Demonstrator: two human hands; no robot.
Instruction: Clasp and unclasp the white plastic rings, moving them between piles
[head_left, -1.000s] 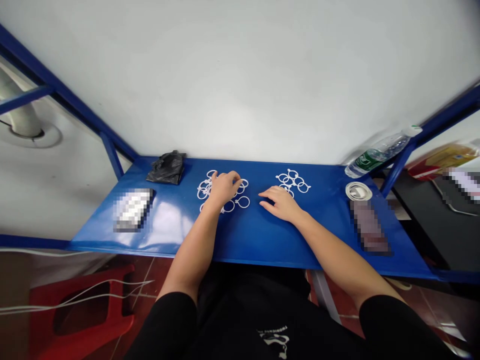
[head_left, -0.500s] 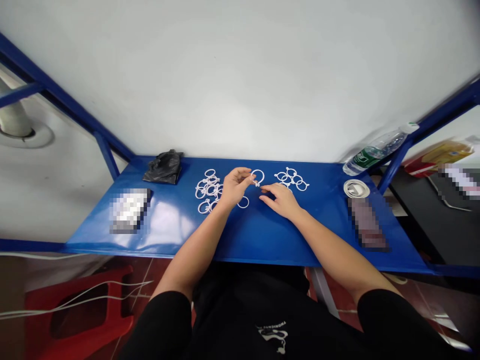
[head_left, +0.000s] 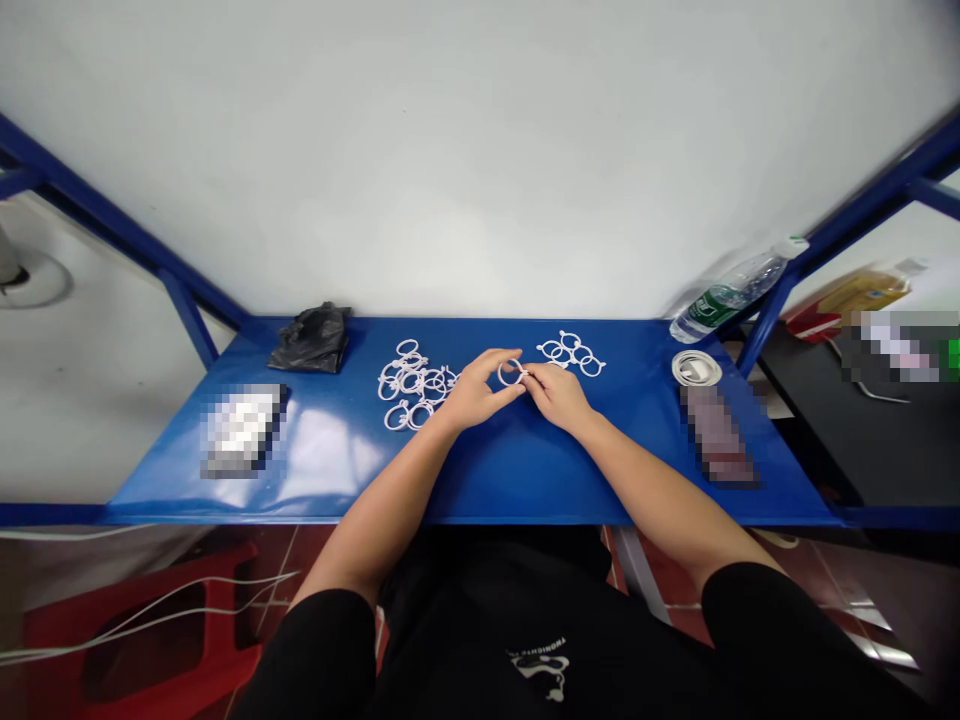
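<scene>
A white curtain ring (head_left: 500, 373) with a small knob or eyelet is held up between my two hands over the blue table (head_left: 517, 480). The fingers and thumb of my left hand (head_left: 478, 390) curve around the ring's left side. At its right end, my right hand (head_left: 559, 395) pinches the small knob; the fingertips hide most of that part. Left of my left hand lies a loose pile of similar white rings (head_left: 411, 378). A smaller group of white rings (head_left: 590, 366) rests just beyond my right hand.
A crumpled black plastic bag (head_left: 311, 338) and a blurred-out object (head_left: 244, 430) are on the left. On the right, a water bottle (head_left: 731, 300) leans against the blue frame, near a coiled white cable (head_left: 697, 369) and a pixelated phone-like item (head_left: 716, 435). A wall (head_left: 465, 180) closes the back.
My right hand has moved in from apart and closed on the ring's knob. The left hand still holds the ring, now turned with its knob to the right. The view has shifted slightly.
</scene>
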